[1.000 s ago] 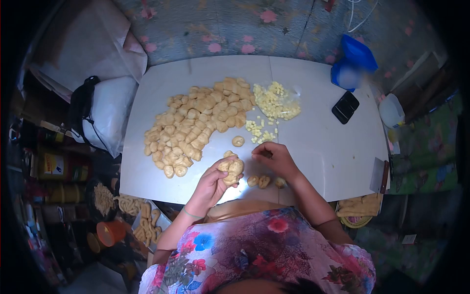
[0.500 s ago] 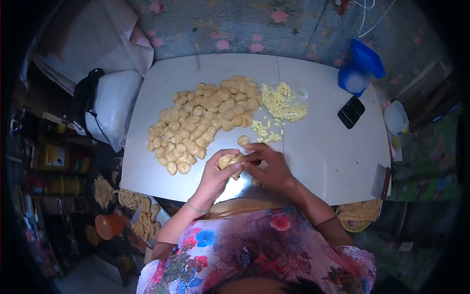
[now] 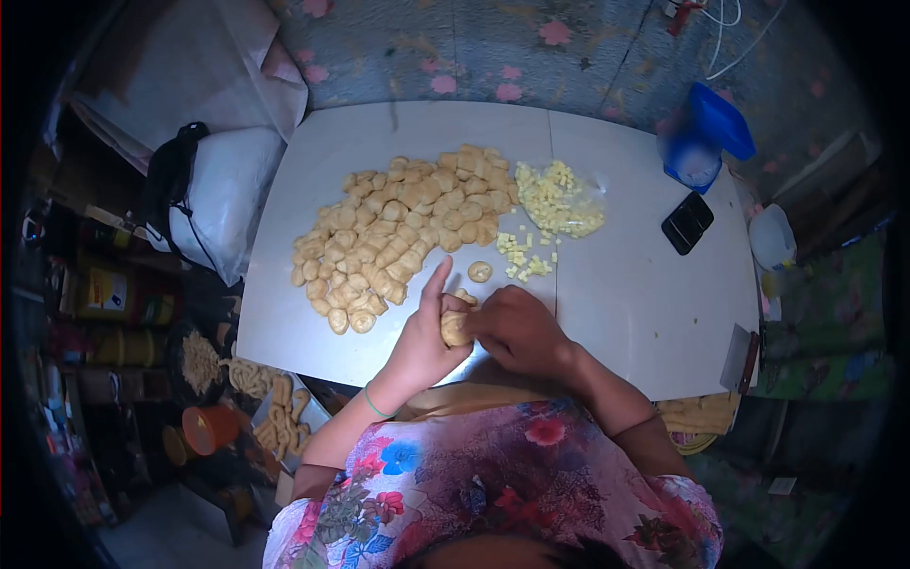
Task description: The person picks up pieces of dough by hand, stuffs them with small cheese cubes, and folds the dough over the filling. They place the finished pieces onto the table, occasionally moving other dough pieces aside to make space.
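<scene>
Over smooth table (image 3: pixel 626 284), lumpy dough ball (image 3: pixel 455 328) tight in left hand (image 3: pixel 424 334) and right hand (image 3: pixel 517 327).

Your L hand (image 3: pixel 422 337) + R hand (image 3: pixel 517 327) pinch dough piece (image 3: pixel 455 327) over white table (image 3: pixel 626 303); dough pile (image 3: pixel 403 232) just beyond.

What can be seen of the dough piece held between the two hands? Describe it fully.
The dough piece is a small, pale tan lump, rounded and soft-looking, with a matte surface. It sits cupped in the left hand, whose forefinger points away, while the right hand closes on its right side. It is over the white table, near the front edge. The fingers hide much of it.
</scene>
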The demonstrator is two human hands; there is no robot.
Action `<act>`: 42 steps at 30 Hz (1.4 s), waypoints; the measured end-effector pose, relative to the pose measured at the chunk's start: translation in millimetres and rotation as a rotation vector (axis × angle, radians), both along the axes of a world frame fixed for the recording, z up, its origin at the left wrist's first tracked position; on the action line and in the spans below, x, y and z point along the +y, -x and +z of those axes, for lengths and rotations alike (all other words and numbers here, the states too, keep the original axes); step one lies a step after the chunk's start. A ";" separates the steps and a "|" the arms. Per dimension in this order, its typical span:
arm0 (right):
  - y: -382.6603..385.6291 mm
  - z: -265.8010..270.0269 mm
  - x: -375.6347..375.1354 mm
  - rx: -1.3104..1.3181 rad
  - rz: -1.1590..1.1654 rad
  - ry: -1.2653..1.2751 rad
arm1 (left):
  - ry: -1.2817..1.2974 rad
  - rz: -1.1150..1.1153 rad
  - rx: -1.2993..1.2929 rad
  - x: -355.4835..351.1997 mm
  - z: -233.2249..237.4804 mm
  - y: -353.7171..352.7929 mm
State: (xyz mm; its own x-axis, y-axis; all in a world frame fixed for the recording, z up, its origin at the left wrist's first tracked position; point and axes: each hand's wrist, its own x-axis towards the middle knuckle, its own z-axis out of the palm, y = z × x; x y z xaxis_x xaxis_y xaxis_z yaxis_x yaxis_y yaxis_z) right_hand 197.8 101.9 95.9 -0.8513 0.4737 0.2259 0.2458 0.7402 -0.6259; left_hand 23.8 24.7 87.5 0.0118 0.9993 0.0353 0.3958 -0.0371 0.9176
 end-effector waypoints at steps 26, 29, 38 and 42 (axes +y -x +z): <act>9.7 -4.6 -15.2 0.329 -0.263 0.243 | -0.517 0.095 0.393 6.9 -18.6 0.8; 8.4 -5.3 -11.9 0.245 -0.287 0.257 | -0.409 0.138 0.352 5.8 -17.4 -2.4; -42.2 -7.8 15.0 0.913 -0.607 0.331 | 0.056 0.173 -0.213 6.3 -1.4 15.2; -71.2 -10.6 13.3 0.513 -0.615 0.688 | 0.281 0.181 -0.960 5.2 -12.0 25.4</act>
